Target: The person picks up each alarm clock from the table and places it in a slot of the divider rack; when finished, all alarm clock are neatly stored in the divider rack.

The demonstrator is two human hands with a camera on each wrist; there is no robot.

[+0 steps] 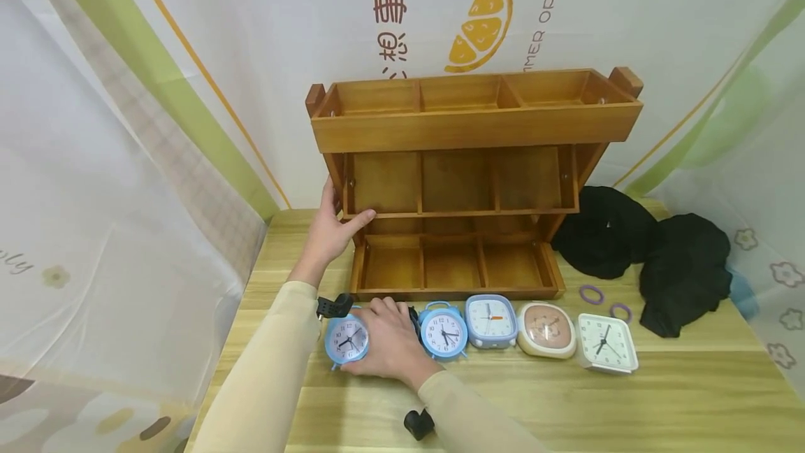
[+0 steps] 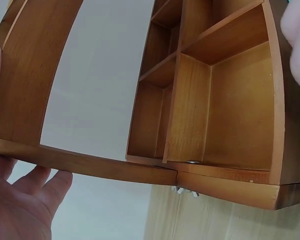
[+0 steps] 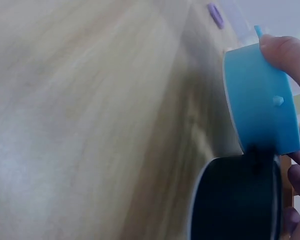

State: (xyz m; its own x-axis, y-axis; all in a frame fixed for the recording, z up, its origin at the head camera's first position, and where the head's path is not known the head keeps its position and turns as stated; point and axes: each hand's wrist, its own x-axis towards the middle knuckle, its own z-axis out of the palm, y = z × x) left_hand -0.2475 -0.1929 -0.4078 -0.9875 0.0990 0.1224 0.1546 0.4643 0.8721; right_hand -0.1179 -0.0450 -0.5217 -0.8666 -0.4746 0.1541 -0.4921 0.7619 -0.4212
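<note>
My left hand (image 1: 327,233) grips the left side of a three-tier wooden organizer box (image 1: 474,130), thumb in front and fingers behind. In the left wrist view its fingers (image 2: 55,187) bend under a side slat (image 2: 90,162). My right hand (image 1: 393,344) holds the leftmost blue alarm clock (image 1: 347,341), covering its right side. The right wrist view shows the thumb on that clock's light-blue casing (image 3: 257,95). A black clock (image 3: 235,200) sits right beside it, mostly hidden by the hand in the head view.
Along the row stand another blue alarm clock (image 1: 444,333), a grey-blue square clock (image 1: 491,321), a cream-rimmed clock (image 1: 546,329) and a white square clock (image 1: 606,342). Purple rings (image 1: 591,294) and black cloth (image 1: 682,268) lie to the right. Printed curtains (image 1: 251,54) hang behind the table.
</note>
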